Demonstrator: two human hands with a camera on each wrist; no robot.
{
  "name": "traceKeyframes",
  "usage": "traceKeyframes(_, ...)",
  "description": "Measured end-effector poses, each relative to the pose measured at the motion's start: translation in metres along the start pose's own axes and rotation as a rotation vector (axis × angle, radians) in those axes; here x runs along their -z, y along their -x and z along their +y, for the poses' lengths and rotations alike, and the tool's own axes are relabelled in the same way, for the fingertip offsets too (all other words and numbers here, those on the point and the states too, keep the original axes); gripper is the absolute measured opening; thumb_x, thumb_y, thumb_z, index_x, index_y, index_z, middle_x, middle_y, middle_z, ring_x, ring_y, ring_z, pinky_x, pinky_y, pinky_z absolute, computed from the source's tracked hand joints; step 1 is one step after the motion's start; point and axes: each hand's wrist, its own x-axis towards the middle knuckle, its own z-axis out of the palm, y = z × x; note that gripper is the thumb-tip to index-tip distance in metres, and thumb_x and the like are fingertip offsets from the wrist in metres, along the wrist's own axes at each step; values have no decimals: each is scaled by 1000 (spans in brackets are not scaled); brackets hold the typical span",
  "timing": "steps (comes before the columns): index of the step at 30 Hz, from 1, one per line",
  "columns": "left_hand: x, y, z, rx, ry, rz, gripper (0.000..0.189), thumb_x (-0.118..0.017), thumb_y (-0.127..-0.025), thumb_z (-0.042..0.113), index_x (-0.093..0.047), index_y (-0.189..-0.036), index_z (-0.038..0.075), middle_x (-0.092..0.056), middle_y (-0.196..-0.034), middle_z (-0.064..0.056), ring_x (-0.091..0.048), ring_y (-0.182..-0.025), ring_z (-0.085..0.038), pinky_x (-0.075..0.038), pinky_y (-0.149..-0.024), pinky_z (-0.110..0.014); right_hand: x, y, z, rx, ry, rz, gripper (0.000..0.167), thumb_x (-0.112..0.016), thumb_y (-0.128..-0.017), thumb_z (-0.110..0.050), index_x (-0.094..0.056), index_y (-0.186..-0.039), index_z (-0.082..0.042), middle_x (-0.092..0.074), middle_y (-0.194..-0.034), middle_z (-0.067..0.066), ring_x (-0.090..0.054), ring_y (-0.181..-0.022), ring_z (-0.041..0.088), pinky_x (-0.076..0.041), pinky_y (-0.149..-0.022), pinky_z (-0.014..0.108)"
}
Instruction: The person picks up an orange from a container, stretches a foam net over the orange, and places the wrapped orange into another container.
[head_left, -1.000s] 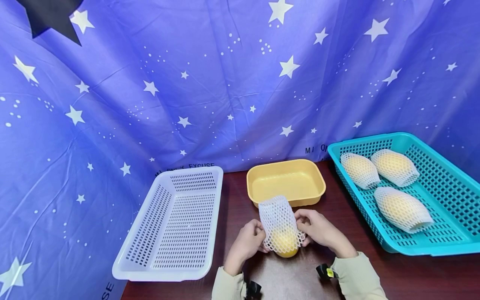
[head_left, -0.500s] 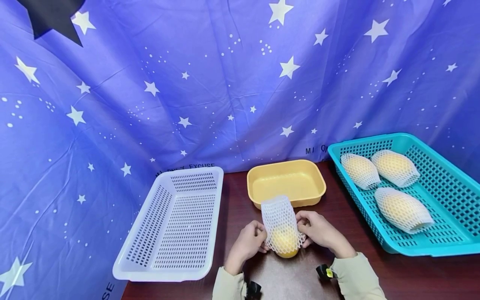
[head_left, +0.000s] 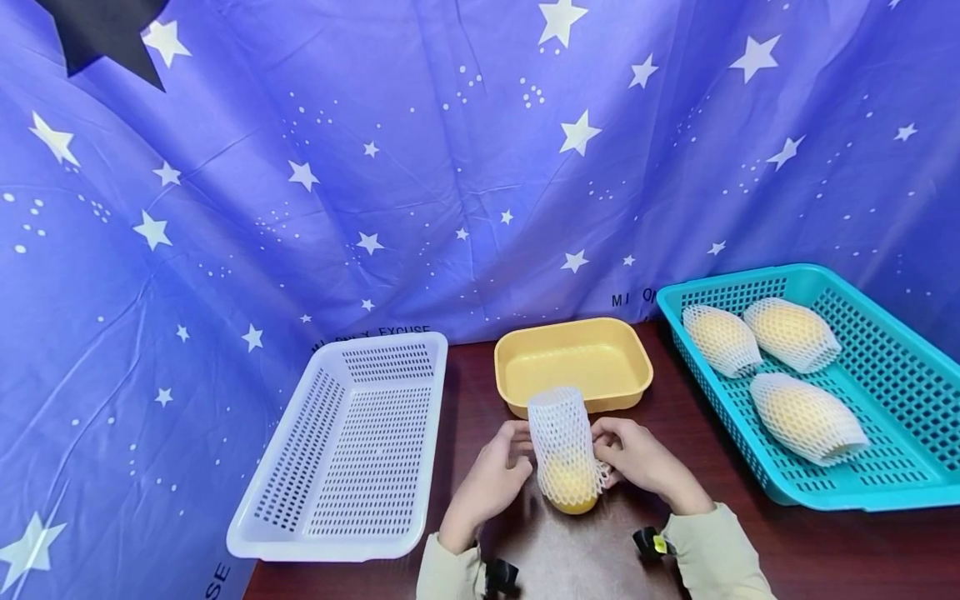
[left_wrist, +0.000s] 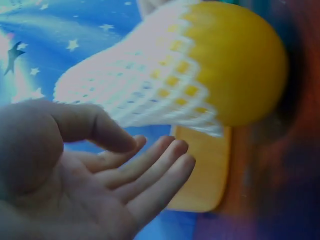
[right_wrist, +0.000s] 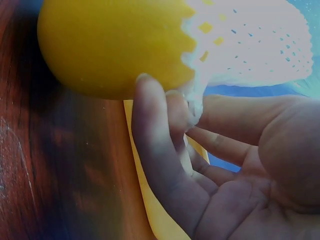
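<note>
A smooth yellow mango-like fruit [head_left: 575,503] stands on end on the table, with its lower end bare. A white foam net sleeve [head_left: 558,429] covers the rest and rises loosely above it. On the right, my right hand [head_left: 637,457] pinches the sleeve's lower edge between thumb and fingers; a fingertip lies against the fruit in the right wrist view. My left hand [head_left: 489,482] is beside the sleeve with nothing in its grasp. In the left wrist view its fingers [left_wrist: 160,187] are loosely extended, apart from the sleeve's edge.
Behind the fruit is a yellow tray [head_left: 573,407]. A white perforated basket [head_left: 330,552] stands to the left. The teal basket [head_left: 780,492] at the right holds three net-sleeved fruits [head_left: 808,417]. A blue star-patterned curtain [head_left: 465,167] hangs behind the table [head_left: 630,558].
My left hand has released the sleeve's edge and its fingers have straightened. The sleeve's top has shifted slightly right and stands more upright. My right hand keeps its pinch.
</note>
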Motion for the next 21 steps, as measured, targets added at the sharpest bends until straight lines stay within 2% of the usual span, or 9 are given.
traceKeyframes(4,4,4,7,-1,83,-118,45,-56,-94,3,-46,-137,4,-59,-134,-16,-57,-125,-29,-48,-103,-35,2,0,-2,1,16,-16,8,-52,-94,4,-58,-98,7,-57,-77,6,-60,-56,16,-58,-54,37)
traceKeyframes(8,4,5,11,22,86,-186,46,-64,-96,17,-47,-138,9,-58,-136,-9,-58,-125,-25,-47,-105,-36,6,3,-6,26,100,-31,7,-56,-96,-2,-62,-96,3,-61,-76,5,-61,-58,18,-56,-54,35)
traceKeyframes(11,3,4,11,18,67,-181,47,-66,-95,21,-49,-137,9,-58,-136,-6,-58,-125,-25,-48,-104,-36,10,3,-9,74,207,-6,11,-58,-99,-9,-65,-93,-3,-62,-78,3,-59,-65,15,-53,-57,28)
traceKeyframes(13,1,4,10,10,59,-172,47,-67,-95,22,-50,-137,9,-59,-135,-6,-58,-124,-26,-49,-103,-36,13,3,-11,106,236,15,15,-56,-101,-14,-67,-95,-5,-64,-82,2,-60,-71,15,-52,-62,27)
traceKeyframes(16,-2,3,7,-8,49,-158,47,-67,-95,22,-51,-136,7,-60,-133,-7,-61,-121,-26,-50,-101,-31,18,1,-12,134,168,-6,24,-50,-105,-20,-66,-106,-2,-68,-93,6,-65,-84,16,-55,-73,29)
traceKeyframes(19,-5,2,6,-10,29,-142,46,-70,-93,21,-52,-134,8,-61,-130,-8,-64,-116,-25,-51,-97,-29,22,2,-11,160,67,-95,32,-45,-107,-21,-62,-120,2,-68,-110,13,-66,-96,16,-57,-83,33)
traceKeyframes(21,-6,2,6,-2,20,-133,47,-71,-92,20,-53,-134,8,-62,-130,-9,-65,-114,-25,-52,-95,-28,24,3,-10,167,49,-156,33,-46,-106,-22,-59,-126,1,-66,-118,15,-65,-102,12,-56,-86,30)
